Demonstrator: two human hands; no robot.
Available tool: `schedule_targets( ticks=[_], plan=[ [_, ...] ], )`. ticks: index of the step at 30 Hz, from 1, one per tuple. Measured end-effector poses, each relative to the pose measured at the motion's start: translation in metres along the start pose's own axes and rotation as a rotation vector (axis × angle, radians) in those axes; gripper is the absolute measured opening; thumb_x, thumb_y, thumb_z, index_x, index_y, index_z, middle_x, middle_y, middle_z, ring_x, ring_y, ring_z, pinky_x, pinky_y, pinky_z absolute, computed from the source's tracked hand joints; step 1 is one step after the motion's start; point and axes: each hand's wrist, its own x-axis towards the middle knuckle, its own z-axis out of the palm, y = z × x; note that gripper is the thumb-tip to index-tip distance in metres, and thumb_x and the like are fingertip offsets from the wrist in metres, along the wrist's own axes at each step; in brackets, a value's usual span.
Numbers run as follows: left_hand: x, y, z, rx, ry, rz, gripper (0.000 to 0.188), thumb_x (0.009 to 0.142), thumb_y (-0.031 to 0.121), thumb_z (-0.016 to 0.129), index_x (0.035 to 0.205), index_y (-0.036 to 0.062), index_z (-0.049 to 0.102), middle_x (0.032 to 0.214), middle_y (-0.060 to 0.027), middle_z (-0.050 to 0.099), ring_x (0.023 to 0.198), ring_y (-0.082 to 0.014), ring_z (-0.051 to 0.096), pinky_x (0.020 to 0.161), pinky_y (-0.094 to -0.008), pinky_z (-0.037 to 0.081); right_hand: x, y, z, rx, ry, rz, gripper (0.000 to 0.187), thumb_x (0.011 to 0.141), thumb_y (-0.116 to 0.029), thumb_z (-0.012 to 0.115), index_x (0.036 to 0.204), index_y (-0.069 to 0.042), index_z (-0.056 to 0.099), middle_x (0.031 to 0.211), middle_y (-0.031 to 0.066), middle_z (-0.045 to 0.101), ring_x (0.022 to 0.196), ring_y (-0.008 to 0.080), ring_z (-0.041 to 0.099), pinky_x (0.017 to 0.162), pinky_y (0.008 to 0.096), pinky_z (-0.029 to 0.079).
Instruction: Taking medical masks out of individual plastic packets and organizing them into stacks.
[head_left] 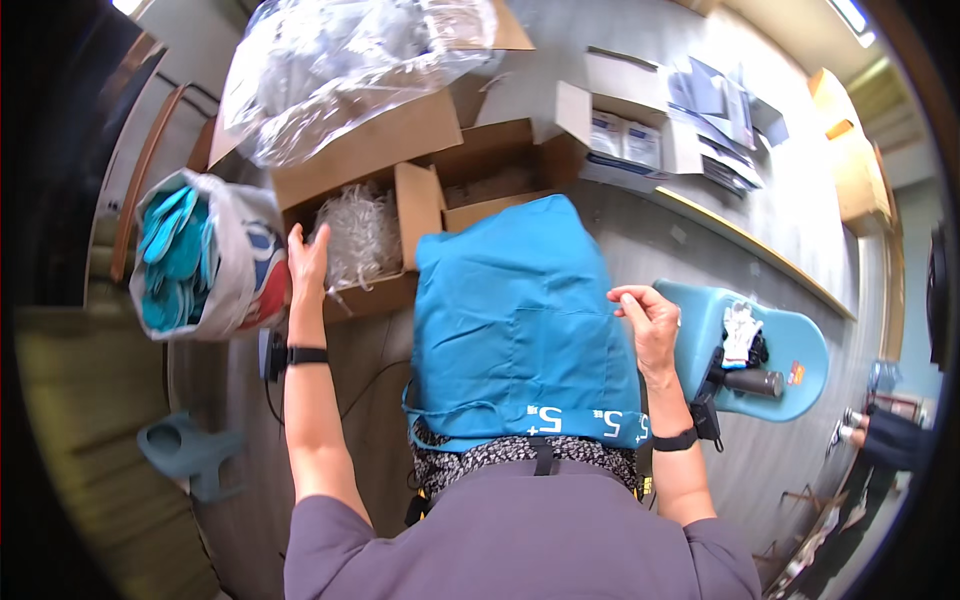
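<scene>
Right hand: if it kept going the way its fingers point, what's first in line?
Likely the right edge of the blue cloth: the right hand points left toward it. Depth is unclear in this single view, so it might pass above the cloth.

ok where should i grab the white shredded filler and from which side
Probably by the top of the white shredded filler, from above, with the left hand, which is nearest: the loose strands lie exposed, while the walls of the open cardboard carton shield the sides.

A blue-grey plastic stool (208,450) stands at left; a dark cylinder (757,382) lies on a light-blue seat (797,337).
</scene>
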Motion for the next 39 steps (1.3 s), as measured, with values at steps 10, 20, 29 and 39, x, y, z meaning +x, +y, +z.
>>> schedule_targets(
  ticks=[10, 20, 29, 39],
  plan=[
    [-0.144, 0.062, 0.075, 0.042, -0.298, 0.603, 0.042, 0.087, 0.014, 0.070, 0.125, 0.0028, 0.059, 0.125, -0.0175, 0.061, 0.121, -0.0365, 0.057, 0.098, -0.0425, 0.047, 0.074, 0.010, -0.025, -0.070, -0.014, 0.089, 0.019, 0.097, -0.010, 0.057, 0.111, -0.001, 0.067, 0.096, 0.0077, 0.071, 0.080, 0.0133, 0.069, 0.068, 0.0248, 0.053],
    [-0.218, 0.077, 0.094, 0.409, -0.574, 0.905, 0.063, 0.079, 0.025, 0.075, 0.134, 0.0050, 0.053, 0.148, -0.0161, 0.044, 0.142, -0.0348, 0.035, 0.117, -0.0524, 0.022, 0.218, 0.037, -0.076, -0.319, 0.078, 0.210, 0.025, 0.093, -0.024, 0.064, 0.101, -0.001, 0.069, 0.088, 0.0078, 0.072, 0.076, 0.0131, 0.069, 0.063, 0.0262, 0.053],
    [-0.196, 0.080, 0.105, 0.336, -0.499, 0.748, 0.052, 0.074, 0.008, 0.067, 0.126, 0.0007, 0.059, 0.142, -0.0225, 0.049, 0.136, -0.0426, 0.041, 0.114, -0.0544, 0.028, 0.383, 0.120, -0.108, -0.809, 0.246, 0.170, 0.045, 0.083, -0.035, 0.072, 0.107, 0.003, 0.069, 0.101, 0.0200, 0.072, 0.094, 0.0269, 0.070, 0.085, 0.0358, 0.054],
    [-0.161, 0.095, 0.119, 0.356, -0.510, 0.654, 0.042, 0.079, 0.015, 0.063, 0.120, 0.0027, 0.065, 0.134, -0.0226, 0.056, 0.127, -0.0431, 0.049, 0.109, -0.0567, 0.033, 0.509, 0.223, -0.095, -1.127, 0.199, 0.566, 0.094, 0.074, -0.041, 0.075, 0.141, 0.008, 0.029, 0.134, 0.0310, 0.052, 0.129, 0.0392, 0.051, 0.106, 0.0446, 0.043]
  ],
)
